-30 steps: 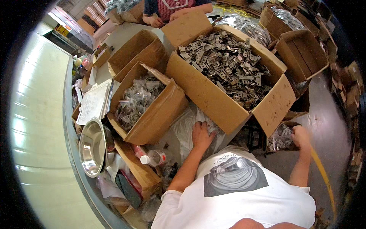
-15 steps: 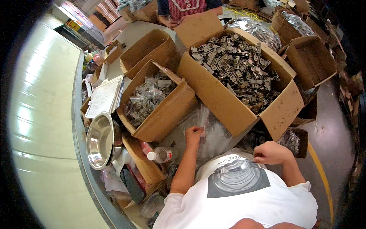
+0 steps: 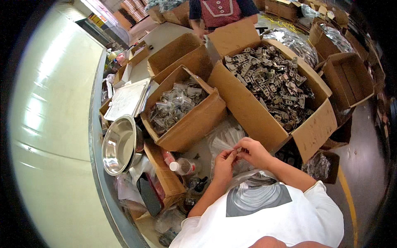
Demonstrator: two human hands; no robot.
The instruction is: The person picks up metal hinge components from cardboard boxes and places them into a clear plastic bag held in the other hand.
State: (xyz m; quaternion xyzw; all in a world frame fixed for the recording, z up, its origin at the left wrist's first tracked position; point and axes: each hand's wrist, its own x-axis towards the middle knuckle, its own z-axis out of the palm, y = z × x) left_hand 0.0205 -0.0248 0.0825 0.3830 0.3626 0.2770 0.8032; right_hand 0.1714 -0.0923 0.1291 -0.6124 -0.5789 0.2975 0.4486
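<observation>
My left hand [image 3: 223, 167] and my right hand [image 3: 253, 152] meet in front of my lap, fingertips pinched together on a thin clear plastic bag [image 3: 223, 143]. Exactly how the fingers grip it is partly hidden. More crumpled clear plastic [image 3: 248, 177] lies beneath the hands, over my shirt. Just beyond, a carton [image 3: 198, 124] holds small clear bags of metal parts [image 3: 175, 103]. To its right a bigger open carton [image 3: 244, 111] is heaped with loose metal brackets [image 3: 273, 80].
Left of my arm lie a plastic bottle [image 3: 185, 166], nested steel bowls [image 3: 120, 144] and a dark phone-like object [image 3: 149, 194]. Papers [image 3: 128, 98] rest behind the bowls. Across the table stands a person in a checked apron [image 3: 221, 14]. An open carton [image 3: 348, 78] sits at far right.
My right hand has come from beside my lap to meet my left hand at the plastic. The view has shifted, so the cartons appear farther right. The other person's hand has lowered.
</observation>
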